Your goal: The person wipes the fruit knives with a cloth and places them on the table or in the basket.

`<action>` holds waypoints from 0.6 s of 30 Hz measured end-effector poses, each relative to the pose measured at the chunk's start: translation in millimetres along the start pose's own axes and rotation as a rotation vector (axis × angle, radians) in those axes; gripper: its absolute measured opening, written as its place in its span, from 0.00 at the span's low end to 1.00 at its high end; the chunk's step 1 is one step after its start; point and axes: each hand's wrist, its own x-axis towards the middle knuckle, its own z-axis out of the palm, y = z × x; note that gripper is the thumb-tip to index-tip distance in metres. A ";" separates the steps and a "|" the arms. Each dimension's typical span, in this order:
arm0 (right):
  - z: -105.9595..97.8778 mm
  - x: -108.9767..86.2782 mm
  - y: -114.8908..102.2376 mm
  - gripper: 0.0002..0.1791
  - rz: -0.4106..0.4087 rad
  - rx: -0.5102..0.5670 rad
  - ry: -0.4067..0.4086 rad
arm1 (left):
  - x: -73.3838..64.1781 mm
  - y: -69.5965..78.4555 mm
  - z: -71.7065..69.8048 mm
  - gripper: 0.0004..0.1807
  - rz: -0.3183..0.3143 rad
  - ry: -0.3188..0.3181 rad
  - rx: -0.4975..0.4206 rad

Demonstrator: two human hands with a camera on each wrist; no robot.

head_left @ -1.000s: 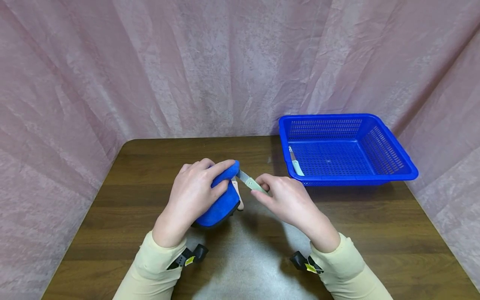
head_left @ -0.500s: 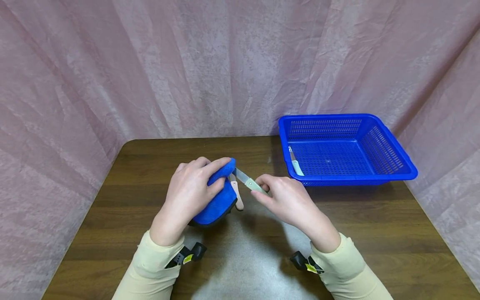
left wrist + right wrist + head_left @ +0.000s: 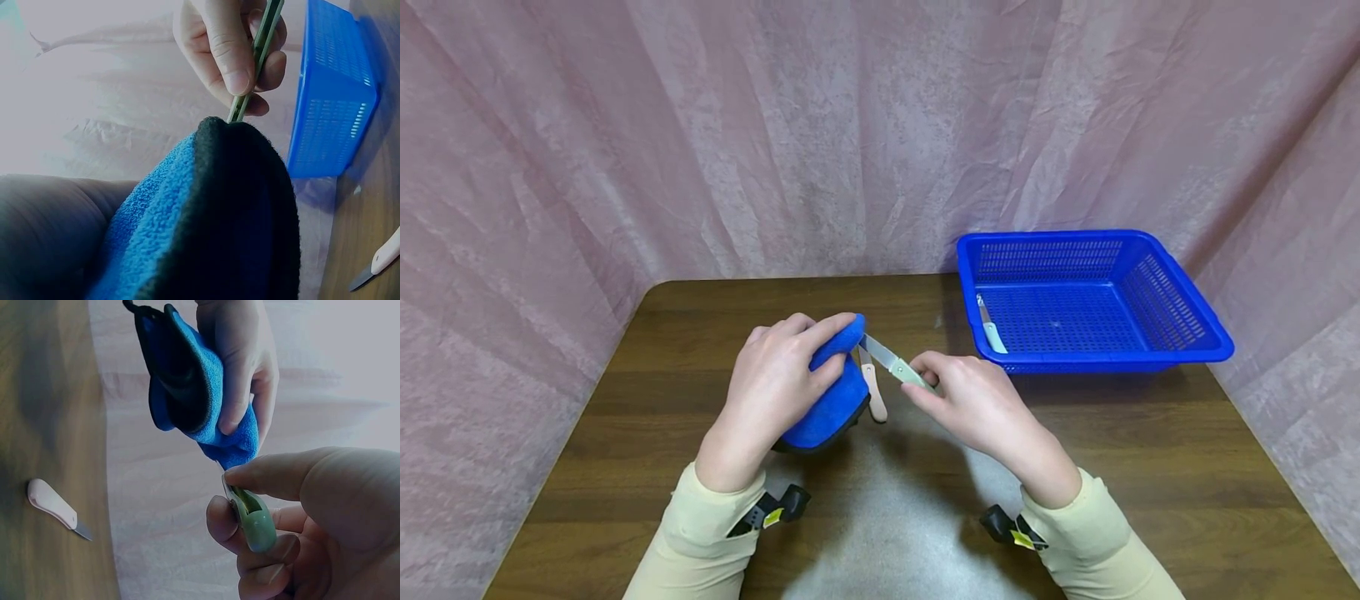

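My left hand (image 3: 775,375) grips a folded blue cloth with a dark edge (image 3: 831,412), pinching it around the blade tip of a folding knife. That knife has a pale green handle (image 3: 910,374), which my right hand (image 3: 973,400) holds between thumb and fingers. Its blade (image 3: 878,351) is unfolded and points up and left into the cloth. In the right wrist view the green handle (image 3: 259,530) shows end-on, its slot visible. On the table below, beside the cloth, lies a second folding knife with a pale pink handle (image 3: 875,394), its blade partly hidden by the cloth in the head view.
A blue plastic basket (image 3: 1097,357) stands at the back right of the wooden table (image 3: 1150,450). Inside, along its left wall, lies a knife with a pale blue-green handle (image 3: 995,337). A pink curtain (image 3: 820,150) hangs behind the table.
My left hand and the cloth have slid a little left and up along the blade, so more of the blade shows. The right hand with the green knife has stayed nearly still.
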 end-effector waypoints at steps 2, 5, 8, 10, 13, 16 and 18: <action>0.0 -0.4 0.3 0.09 0.000 -0.001 0.004 | -0.2 -0.2 -0.2 0.28 -0.001 0.003 0.000; -0.1 -0.8 0.7 0.09 -0.002 -0.002 0.007 | -0.6 0.1 -0.9 0.28 0.002 0.008 -0.002; -0.3 -1.0 1.0 0.09 -0.002 -0.006 0.012 | -1.0 0.5 -1.7 0.28 0.003 0.009 -0.003; -0.4 -1.0 1.2 0.08 -0.002 -0.009 0.014 | -1.3 0.7 -2.4 0.28 0.000 0.009 -0.003; -0.6 -0.9 1.1 0.08 -0.004 -0.012 0.017 | -1.5 1.4 -3.4 0.28 -0.001 0.013 -0.001; -1.0 -1.0 0.8 0.08 -0.004 -0.013 0.017 | -1.4 2.9 -3.5 0.28 0.015 0.019 -0.005; -1.6 -1.2 0.7 0.08 -0.005 -0.014 0.019 | -1.5 4.4 -3.2 0.28 0.036 0.021 -0.006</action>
